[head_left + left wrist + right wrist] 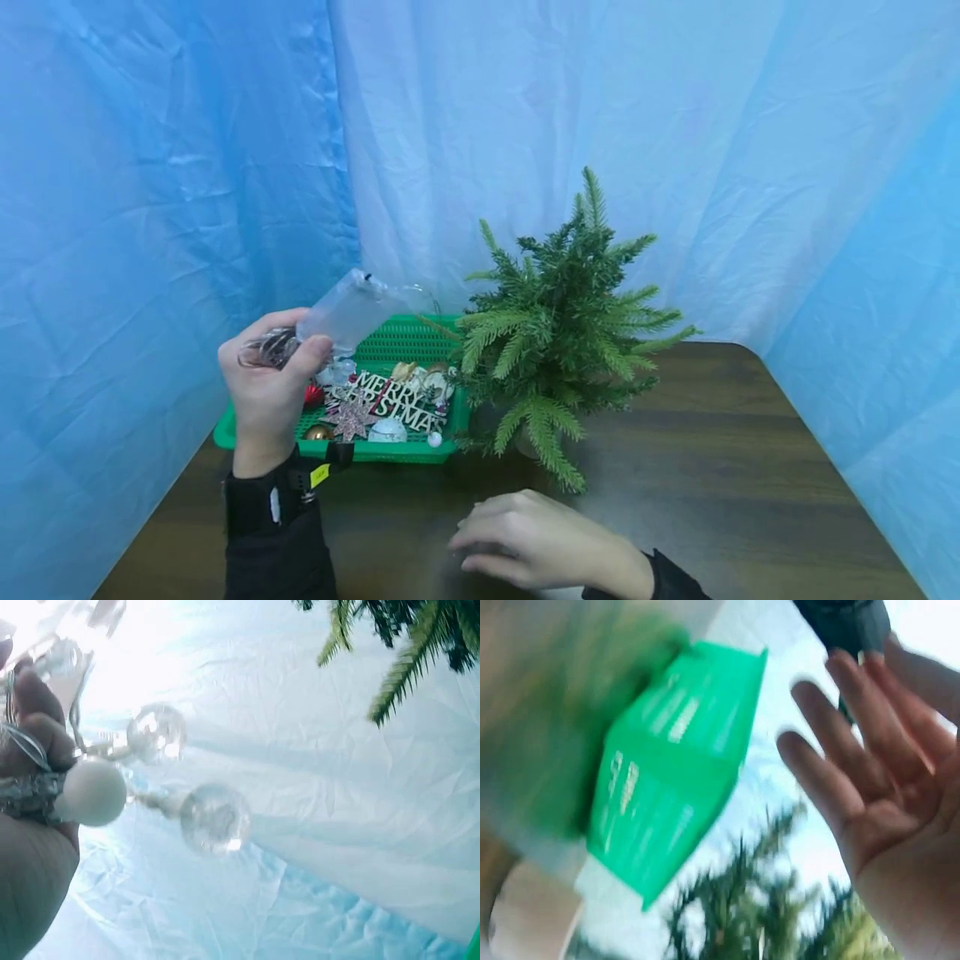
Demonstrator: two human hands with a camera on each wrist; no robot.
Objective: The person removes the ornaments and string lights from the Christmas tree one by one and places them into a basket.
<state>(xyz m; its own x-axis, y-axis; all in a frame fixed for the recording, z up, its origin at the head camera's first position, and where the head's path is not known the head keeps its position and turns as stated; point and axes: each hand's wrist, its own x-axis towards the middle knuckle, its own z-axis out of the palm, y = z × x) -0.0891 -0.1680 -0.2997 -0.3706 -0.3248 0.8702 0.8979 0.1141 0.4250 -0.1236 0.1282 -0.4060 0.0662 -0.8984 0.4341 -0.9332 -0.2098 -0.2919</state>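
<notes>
My left hand (pixel 264 392) is raised over the left side of the green basket (pixel 360 452), gripping a bundle of string lights (pixel 279 346). A pale translucent piece (pixel 347 312) sticks out between its thumb and fingers, with thin wire trailing toward the tree. Clear round bulbs (pixel 215 819) and a white ball bulb (pixel 95 792) hang beside the palm in the left wrist view. Low over the table's front, my right hand (pixel 536 537) has loosely bent fingers; the right wrist view shows its palm (pixel 900 817) with nothing in it.
A small green artificial Christmas tree (pixel 562 333) stands right of the basket on the dark wooden table (pixel 720 467). Inside the basket lie a Merry Christmas sign (pixel 401 404), a glittery star (pixel 351 417), a gold ball (pixel 318 432) and other ornaments. Blue curtains (pixel 600 100) enclose the table.
</notes>
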